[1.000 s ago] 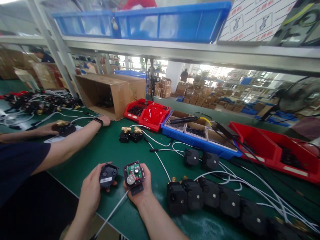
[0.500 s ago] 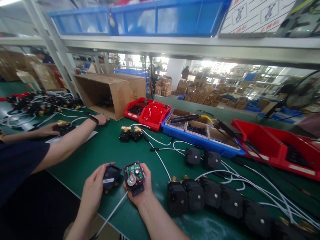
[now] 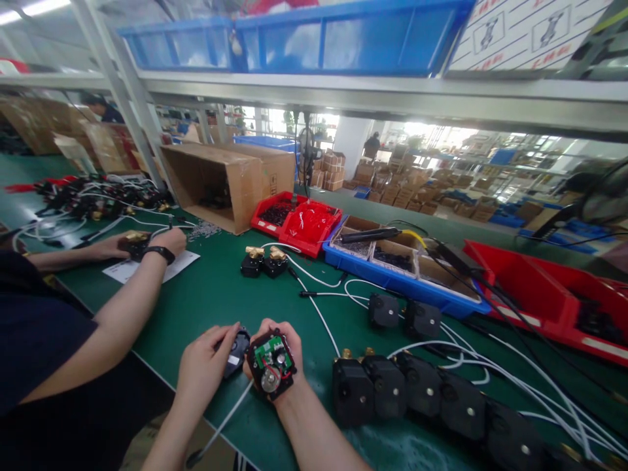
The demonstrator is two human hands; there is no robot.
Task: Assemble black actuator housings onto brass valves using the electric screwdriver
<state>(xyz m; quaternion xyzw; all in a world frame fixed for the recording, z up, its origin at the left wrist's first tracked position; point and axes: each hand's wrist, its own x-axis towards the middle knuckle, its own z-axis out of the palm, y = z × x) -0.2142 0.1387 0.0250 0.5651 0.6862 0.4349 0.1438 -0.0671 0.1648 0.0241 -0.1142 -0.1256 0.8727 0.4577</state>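
My right hand (image 3: 289, 340) is closed round an opened black actuator housing (image 3: 272, 366), its green circuit board, red wires and round silver part facing up. A white cable (image 3: 228, 412) runs from the housing down past the table edge. Just left of it, my left hand (image 3: 209, 360) grips a black housing cover (image 3: 238, 350) by its edge, the hollow inside partly showing with a pale label. Cover and housing are close together; whether they touch I cannot tell. To the right stands a row of closed black actuators (image 3: 387, 386) with brass fittings.
At left a co-worker's hand (image 3: 171, 242) works over a paper sheet (image 3: 181, 265). Two brass-topped units (image 3: 252, 261) sit mid-table. Behind are a red bin (image 3: 314, 226), a blue divided tray (image 3: 402, 281) and a cardboard box (image 3: 240, 196). White cables (image 3: 466, 353) trail at right.
My right hand has tilted the housing and my left hand has brought the cover nearer to it. The co-worker's hand has drawn back from the box to the paper. The view has shifted slightly.
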